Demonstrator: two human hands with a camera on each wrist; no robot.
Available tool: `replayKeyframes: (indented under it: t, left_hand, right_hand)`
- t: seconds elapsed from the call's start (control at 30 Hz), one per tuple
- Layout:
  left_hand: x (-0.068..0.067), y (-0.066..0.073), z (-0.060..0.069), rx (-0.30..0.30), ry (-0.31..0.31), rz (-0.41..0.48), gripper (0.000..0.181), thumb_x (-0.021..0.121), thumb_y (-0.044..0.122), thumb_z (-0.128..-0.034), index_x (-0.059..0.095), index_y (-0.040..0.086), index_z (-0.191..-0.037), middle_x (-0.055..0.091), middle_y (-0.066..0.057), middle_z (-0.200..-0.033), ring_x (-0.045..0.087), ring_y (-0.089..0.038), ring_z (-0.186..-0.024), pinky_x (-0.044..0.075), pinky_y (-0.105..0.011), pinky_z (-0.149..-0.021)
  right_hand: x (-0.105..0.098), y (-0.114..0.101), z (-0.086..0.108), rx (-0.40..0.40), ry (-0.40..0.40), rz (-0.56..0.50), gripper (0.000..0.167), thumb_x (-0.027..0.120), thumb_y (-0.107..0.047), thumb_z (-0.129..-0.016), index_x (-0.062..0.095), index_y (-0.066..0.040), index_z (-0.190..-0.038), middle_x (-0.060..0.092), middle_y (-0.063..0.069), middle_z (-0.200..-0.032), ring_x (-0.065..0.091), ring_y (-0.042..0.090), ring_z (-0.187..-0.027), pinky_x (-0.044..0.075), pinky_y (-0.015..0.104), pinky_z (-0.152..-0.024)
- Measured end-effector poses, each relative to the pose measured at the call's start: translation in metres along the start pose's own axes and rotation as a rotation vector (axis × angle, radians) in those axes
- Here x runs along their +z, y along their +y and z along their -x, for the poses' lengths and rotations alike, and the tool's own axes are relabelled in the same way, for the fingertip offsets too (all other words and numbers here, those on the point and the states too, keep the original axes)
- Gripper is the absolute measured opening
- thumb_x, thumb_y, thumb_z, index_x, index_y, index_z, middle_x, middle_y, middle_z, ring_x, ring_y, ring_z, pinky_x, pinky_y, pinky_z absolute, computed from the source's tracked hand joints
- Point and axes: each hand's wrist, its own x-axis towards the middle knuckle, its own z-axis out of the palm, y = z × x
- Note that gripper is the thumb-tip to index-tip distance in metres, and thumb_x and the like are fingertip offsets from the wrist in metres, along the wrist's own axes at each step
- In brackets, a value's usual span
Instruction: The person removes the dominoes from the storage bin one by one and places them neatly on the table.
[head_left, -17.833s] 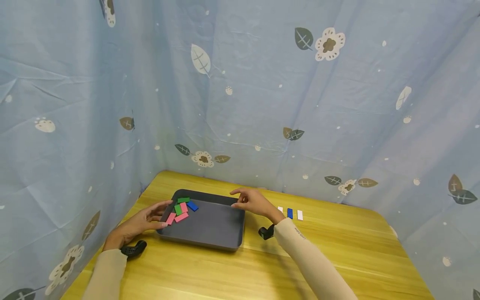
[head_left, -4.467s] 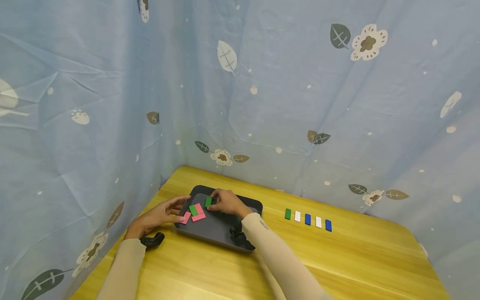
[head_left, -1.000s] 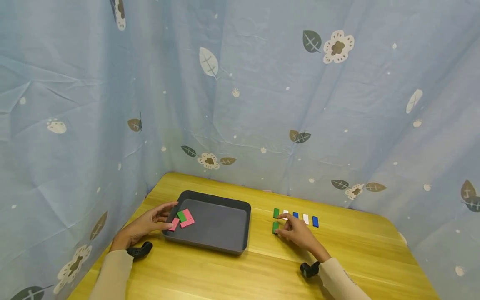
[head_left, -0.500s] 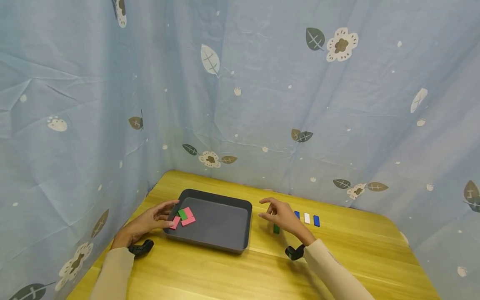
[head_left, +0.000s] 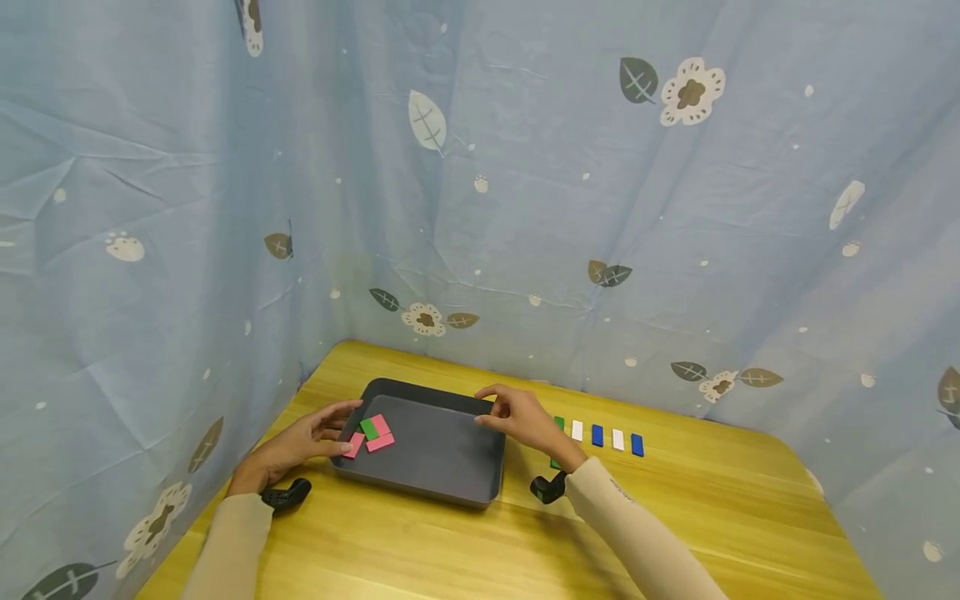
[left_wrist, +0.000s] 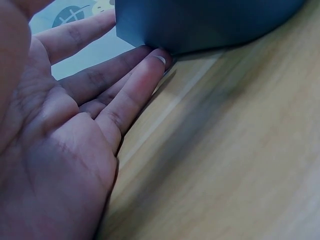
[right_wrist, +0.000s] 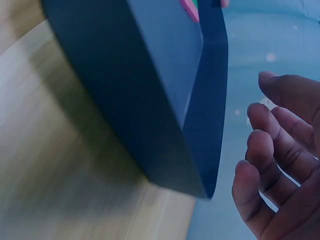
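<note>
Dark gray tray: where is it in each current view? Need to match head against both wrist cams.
Head: tray in the lower half, left of center; left hand at its left edge.
Left wrist: along the top, its dark wall cut off by the frame.
Right wrist: upper left to center, its wall slanting down, left of the right hand.
Shared landmark: the wooden tabletop, visible in all three.

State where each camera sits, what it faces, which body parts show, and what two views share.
Head: on the head, facing forward and down at tray, blocks, table and curtain; left hand, right hand and sleeves show.
Left wrist: on that wrist, facing tray and table; left hand shows.
Right wrist: on that wrist, facing tray; right hand shows.
Both wrist views share tray, table and curtain.
</note>
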Motion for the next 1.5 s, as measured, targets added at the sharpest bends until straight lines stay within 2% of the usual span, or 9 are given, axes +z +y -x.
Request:
replayKeyframes:
  t: [0.27,0.57,0.73,1.03,1.5]
  left_hand:
    - [-0.002,-0.002,0.001,-0.006,0.003,0.006,0.076,0.073,0.015,-0.0979,0.033,0.021,-0.162,0.031,-0.018,-0.159,0.041,-0.040,-0.133,0.049,-0.042,-0.098]
    - [-0.002,0.002,0.002,-0.004,0.013,-0.007,0.075,0.073,0.014,-0.0979,0.034,0.021,-0.162,0.032,-0.017,-0.159,0.041,-0.040,-0.132,0.050,-0.038,-0.097]
    - [-0.001,0.004,0.002,-0.011,0.016,-0.004,0.075,0.073,0.014,-0.0979,0.033,0.020,-0.162,0.031,-0.019,-0.160,0.042,-0.040,-0.132,0.050,-0.038,-0.097]
    - [-0.001,0.000,0.003,-0.040,0.027,-0.011,0.075,0.072,0.015,-0.0982,0.034,0.022,-0.162,0.030,-0.017,-0.161,0.041,-0.040,-0.134,0.046,-0.046,-0.101]
    - [0.002,0.005,-0.001,-0.070,0.032,0.005,0.075,0.074,0.017,-0.0971,0.036,0.029,-0.161,0.036,-0.012,-0.157,0.042,-0.038,-0.135,0.046,-0.047,-0.102]
  right_hand:
    - [0.019,-0.012,-0.026,-0.028,-0.036,0.017,0.038,0.076,-0.030,-0.096,0.067,-0.017,-0.130,0.065,-0.010,-0.079,0.060,0.009,-0.063,0.051,0.028,-0.063]
    - [0.046,-0.025,-0.050,-0.046,-0.111,0.036,0.040,0.076,-0.028,-0.096,0.069,-0.007,-0.130,0.063,-0.008,-0.079,0.058,0.007,-0.064,0.049,0.024,-0.062]
    - [0.054,-0.031,-0.059,-0.043,-0.158,0.069,0.038,0.075,-0.028,-0.097,0.070,-0.009,-0.129,0.064,-0.008,-0.080,0.059,0.006,-0.065,0.049,0.024,-0.062]
    - [0.077,-0.036,-0.077,-0.072,-0.168,0.090,0.035,0.076,-0.025,-0.096,0.071,-0.008,-0.127,0.064,-0.009,-0.079,0.057,0.004,-0.062,0.048,0.021,-0.060]
    - [0.104,-0.041,-0.102,-0.027,-0.223,0.100,0.037,0.076,-0.024,-0.096,0.070,-0.016,-0.132,0.066,-0.010,-0.079,0.060,0.003,-0.064,0.049,0.020,-0.061]
